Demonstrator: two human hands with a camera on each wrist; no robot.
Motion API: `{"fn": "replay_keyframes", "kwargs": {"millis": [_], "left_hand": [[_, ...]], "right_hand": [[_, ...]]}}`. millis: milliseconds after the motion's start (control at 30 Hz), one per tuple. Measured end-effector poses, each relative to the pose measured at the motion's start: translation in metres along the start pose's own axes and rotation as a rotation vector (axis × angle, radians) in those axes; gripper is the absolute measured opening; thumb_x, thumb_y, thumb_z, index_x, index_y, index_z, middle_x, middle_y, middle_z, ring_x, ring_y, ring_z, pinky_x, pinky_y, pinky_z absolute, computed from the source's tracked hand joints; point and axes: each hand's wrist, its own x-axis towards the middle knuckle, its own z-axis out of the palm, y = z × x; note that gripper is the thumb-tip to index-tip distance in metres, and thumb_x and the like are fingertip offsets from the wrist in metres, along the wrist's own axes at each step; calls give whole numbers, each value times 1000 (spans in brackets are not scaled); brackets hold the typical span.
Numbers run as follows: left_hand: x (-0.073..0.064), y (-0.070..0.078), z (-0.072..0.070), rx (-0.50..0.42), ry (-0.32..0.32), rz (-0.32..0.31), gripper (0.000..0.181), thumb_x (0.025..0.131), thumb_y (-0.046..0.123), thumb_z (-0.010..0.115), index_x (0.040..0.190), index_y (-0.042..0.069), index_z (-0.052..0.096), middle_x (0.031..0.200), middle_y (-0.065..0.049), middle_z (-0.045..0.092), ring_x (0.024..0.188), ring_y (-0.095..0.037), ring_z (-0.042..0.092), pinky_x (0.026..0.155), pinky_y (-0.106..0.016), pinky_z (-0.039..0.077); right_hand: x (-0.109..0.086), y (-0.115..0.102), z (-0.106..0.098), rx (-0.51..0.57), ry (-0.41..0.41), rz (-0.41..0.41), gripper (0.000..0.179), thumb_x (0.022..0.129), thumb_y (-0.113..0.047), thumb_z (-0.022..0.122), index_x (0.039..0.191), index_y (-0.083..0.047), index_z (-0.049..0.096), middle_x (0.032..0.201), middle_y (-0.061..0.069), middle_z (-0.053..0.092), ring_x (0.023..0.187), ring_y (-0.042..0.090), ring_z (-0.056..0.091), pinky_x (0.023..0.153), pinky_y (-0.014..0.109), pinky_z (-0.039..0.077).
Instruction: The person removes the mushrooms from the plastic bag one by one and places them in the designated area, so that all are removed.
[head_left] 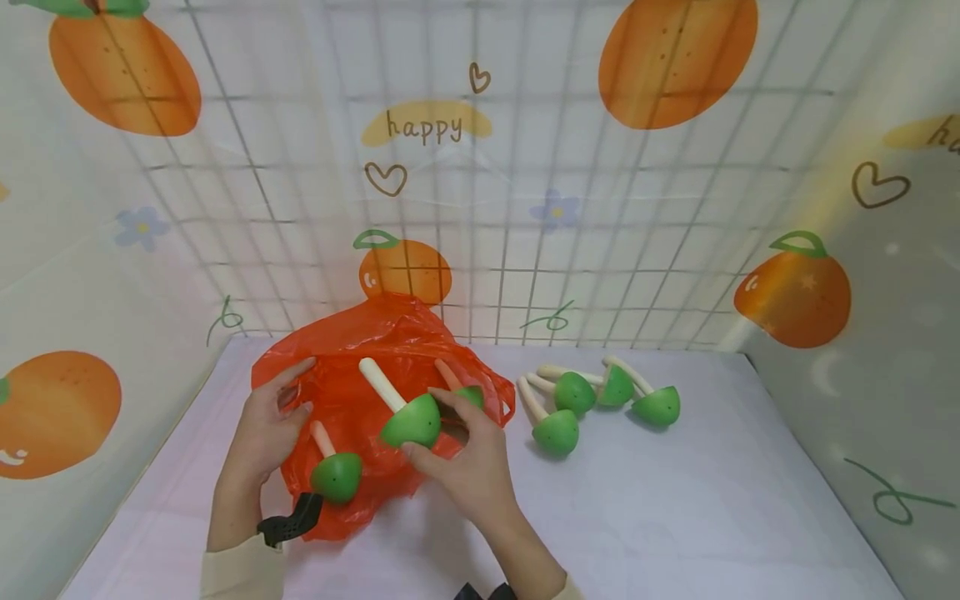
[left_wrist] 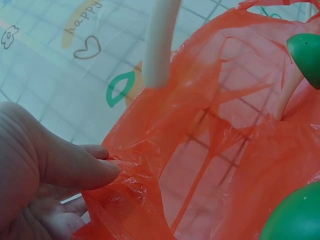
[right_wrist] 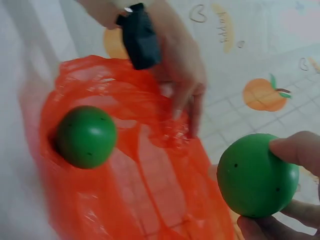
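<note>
In the head view, my right hand (head_left: 468,458) pinches the domed cap of a green mushroom-shaped piece (head_left: 412,421) between thumb and fingers. Its white stem points up and to the left, over a red plastic bag (head_left: 405,333). On the bag's left side, my left hand (head_left: 266,429) grips the thin edge, thumb (left_wrist: 95,167) on the plastic and fingers partly hidden behind it. Two similar pieces are at the bag: one green-capped piece (head_left: 337,477) at its lower left, another (head_left: 471,395) at its right, partly covered by my right hand.
Several more green-capped pieces (head_left: 557,433) with white stems lie clustered on the pale table (head_left: 660,517), right of the bag. Behind stands a wire grid covered by a printed cloth (head_left: 555,150), with cloth walls on both sides.
</note>
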Motion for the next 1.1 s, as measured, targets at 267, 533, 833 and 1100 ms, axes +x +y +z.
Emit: {"fn": "replay_keyframes", "kwargs": {"millis": [267,533,833,1100], "left_hand": [[0,0,0,15,17,43,62,100,-8,55,159,9,46,162,-23,40,147,-48,39,116,-57,41],[0,-2,0,18,16,55,61,100,-8,55,159,7,46,162,-23,40,147,-48,40,117,-58,39],[-2,2,0,14,4,36,62,101,-7,55,160,10,45,162,-23,39,147,-49,39,116,-58,41],[-3,3,1,21,-4,19,63,102,-5,55,161,13,44,164,-23,37,146,-50,38,114,-59,42]], "right_hand": [[8,-7,-30,-19,84,-23,65,80,-6,91,140,-10,66,130,3,69,115,22,67,97,32,59],[16,-3,-60,-31,183,15,63,81,-2,89,139,-5,65,132,7,67,119,23,63,101,25,55],[12,3,-91,-85,220,57,62,83,-1,87,140,-4,63,132,10,66,121,25,63,100,17,52],[9,14,-122,-172,282,53,63,83,-1,88,140,-1,63,133,12,66,122,24,61,97,13,51]]}}
